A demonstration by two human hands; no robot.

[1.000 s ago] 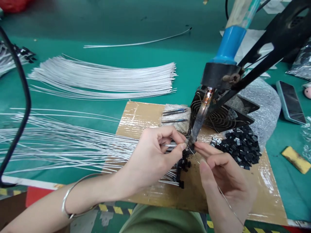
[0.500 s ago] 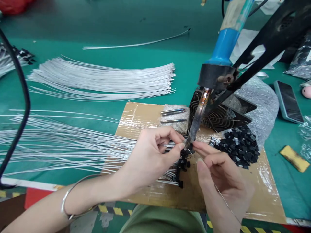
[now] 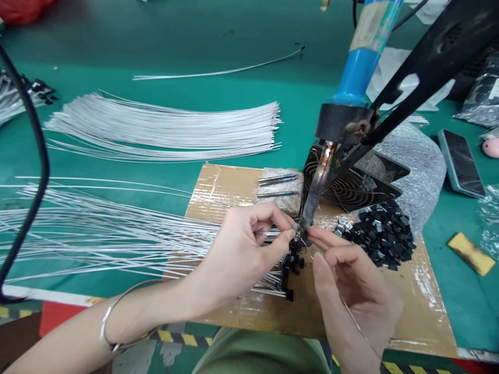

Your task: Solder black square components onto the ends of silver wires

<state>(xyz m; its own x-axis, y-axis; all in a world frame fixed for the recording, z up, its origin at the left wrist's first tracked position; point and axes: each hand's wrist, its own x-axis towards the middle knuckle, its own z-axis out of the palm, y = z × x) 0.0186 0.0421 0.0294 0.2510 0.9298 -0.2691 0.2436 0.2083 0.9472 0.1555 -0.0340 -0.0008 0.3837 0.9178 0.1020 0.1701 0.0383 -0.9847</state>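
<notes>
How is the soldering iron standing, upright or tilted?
Tilted, tip down: the soldering iron has its blue handle slanting up toward the picture's right, and its metal barrel slanting down toward the left hand.

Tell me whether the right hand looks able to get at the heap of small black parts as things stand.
Probably yes: the heap of small black parts lies on the cardboard just beyond the right hand, with nothing visible between them, though that hand holds a thin wire.
</notes>
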